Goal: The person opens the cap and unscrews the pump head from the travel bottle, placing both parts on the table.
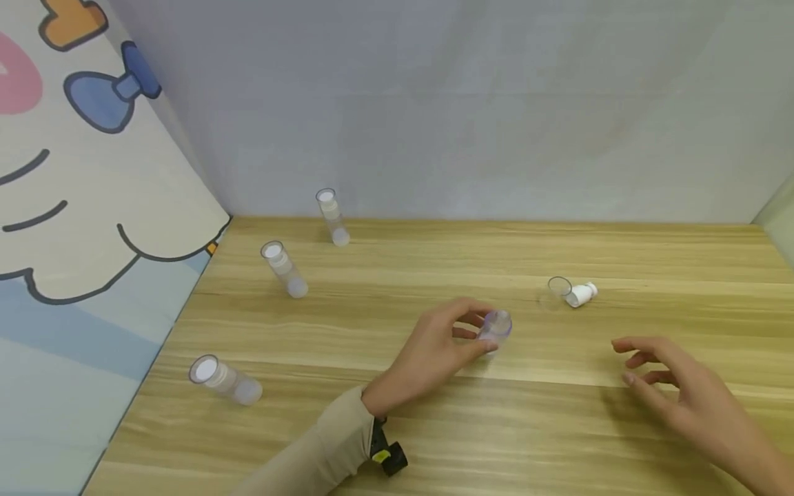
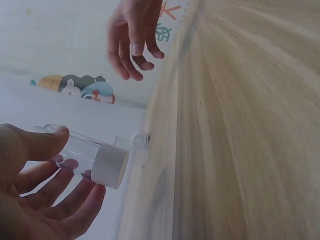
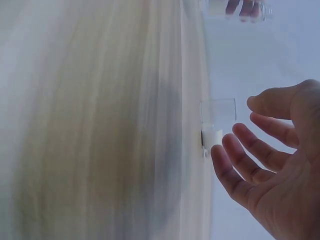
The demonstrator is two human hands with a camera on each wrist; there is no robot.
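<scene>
My left hand (image 1: 437, 344) grips a clear tube (image 1: 496, 327) between thumb and fingers. The left wrist view shows a white cap (image 2: 111, 166) on the tube's lower end, held above the wooden table. Off to the right, my right hand (image 1: 688, 393) hovers with its fingers loosely bent and nothing between them. Beyond both hands stands a clear open cup (image 1: 558, 288), and beside it a small white bottle (image 1: 582, 295) lies tipped over. In the right wrist view, that cup (image 3: 218, 112) appears past my right fingertips, apart from them.
Three clear tubes with white parts inside stand along the left: a near one (image 1: 226, 380), a middle one (image 1: 285, 269) and a far one (image 1: 333, 217). A pale curtain (image 1: 465, 110) hangs behind the wooden table (image 1: 434, 255); a cartoon-printed sheet (image 1: 80, 331) borders its left edge.
</scene>
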